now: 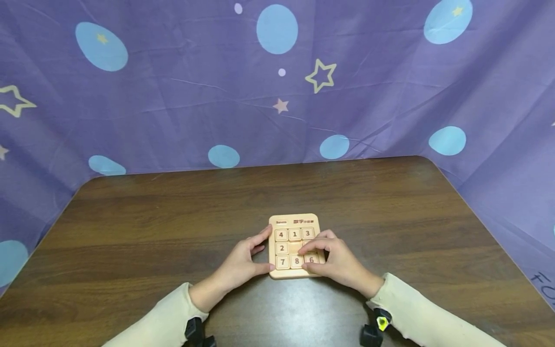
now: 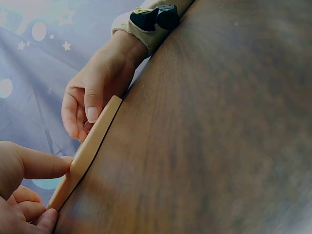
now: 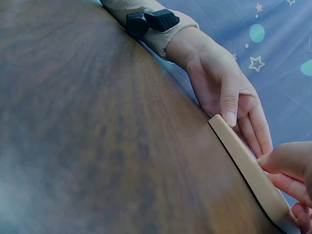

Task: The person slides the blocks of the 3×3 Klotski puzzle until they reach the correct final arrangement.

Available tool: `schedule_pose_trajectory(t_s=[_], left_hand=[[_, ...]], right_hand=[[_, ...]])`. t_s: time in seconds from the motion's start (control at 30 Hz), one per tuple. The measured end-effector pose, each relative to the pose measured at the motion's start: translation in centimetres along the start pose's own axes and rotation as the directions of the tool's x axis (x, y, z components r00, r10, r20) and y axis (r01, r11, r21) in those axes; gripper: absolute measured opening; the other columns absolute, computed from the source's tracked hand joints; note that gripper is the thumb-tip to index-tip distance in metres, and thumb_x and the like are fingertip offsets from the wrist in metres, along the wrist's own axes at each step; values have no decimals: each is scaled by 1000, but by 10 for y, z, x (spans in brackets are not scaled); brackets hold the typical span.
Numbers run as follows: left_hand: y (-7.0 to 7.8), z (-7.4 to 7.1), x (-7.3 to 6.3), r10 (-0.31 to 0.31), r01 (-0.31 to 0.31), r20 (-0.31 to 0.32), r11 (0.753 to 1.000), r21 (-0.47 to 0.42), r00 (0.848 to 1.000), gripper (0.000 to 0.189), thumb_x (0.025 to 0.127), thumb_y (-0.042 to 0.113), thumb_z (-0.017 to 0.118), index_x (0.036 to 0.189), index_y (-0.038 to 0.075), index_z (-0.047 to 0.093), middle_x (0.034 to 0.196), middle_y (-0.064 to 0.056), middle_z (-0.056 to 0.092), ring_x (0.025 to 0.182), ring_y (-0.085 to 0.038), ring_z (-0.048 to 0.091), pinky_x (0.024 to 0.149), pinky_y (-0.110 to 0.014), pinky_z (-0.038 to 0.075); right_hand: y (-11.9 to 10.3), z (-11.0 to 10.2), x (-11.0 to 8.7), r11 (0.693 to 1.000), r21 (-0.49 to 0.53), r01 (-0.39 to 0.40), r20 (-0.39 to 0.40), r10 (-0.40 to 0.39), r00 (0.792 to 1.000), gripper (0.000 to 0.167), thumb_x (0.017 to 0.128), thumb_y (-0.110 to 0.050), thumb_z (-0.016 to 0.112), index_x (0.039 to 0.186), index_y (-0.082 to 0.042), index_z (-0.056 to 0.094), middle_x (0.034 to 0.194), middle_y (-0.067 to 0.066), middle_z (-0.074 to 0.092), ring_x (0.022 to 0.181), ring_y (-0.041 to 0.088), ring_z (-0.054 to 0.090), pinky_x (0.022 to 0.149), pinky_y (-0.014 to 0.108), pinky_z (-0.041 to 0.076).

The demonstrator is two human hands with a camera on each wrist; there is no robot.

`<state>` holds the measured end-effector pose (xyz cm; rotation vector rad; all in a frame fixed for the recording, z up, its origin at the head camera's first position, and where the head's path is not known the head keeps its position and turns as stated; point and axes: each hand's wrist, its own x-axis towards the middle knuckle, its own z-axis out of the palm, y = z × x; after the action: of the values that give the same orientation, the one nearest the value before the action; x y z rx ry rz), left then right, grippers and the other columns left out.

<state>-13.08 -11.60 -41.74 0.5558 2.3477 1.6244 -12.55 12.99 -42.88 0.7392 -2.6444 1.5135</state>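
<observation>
Our left hand (image 1: 240,262) holds the board (image 1: 288,274) by its left side, thumb at the near corner and fingers farther up the rim. Our right hand (image 1: 342,262) lies over the right side, fingers loosely bent, thumb on the bottom row and index finger at the gap (image 1: 293,246) in the middle; how firmly it presses, we cannot tell. We judge the board light, stiff and hardly fragile, as it looks wooden. Its smooth tiles (image 1: 295,234) should slide under a fingertip, so we would hold it by the side rims and leave the faces free. It rests on the table (image 1: 151,226) between our hands, just beside the left palm and partly under the right fingers.
</observation>
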Motion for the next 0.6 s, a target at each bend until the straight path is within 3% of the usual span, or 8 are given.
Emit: schedule_pose_trajectory(t_s=[0.33,0.6], left_hand=[[1,0,1,-6,6,0,1000,-4,1000,79,71,-8,73,140,-10,34,148,-21,31,135,-32,32,107,-40,38],[2,1,1,-12,12,-3,1000,-5,1000,79,71,-8,74,140,-9,34,148,-20,31,136,-31,30,107,-40,38]], right_hand=[[3,-7,1,1000,19,10,12,-10,1000,26,70,-16,81,94,-21,74,93,-9,62,90,11,50,80,25,44],[12,-18,0,1000,26,4,-31,-3,1000,22,74,-13,78,95,-18,74,95,-7,66,93,12,56,88,24,43]])
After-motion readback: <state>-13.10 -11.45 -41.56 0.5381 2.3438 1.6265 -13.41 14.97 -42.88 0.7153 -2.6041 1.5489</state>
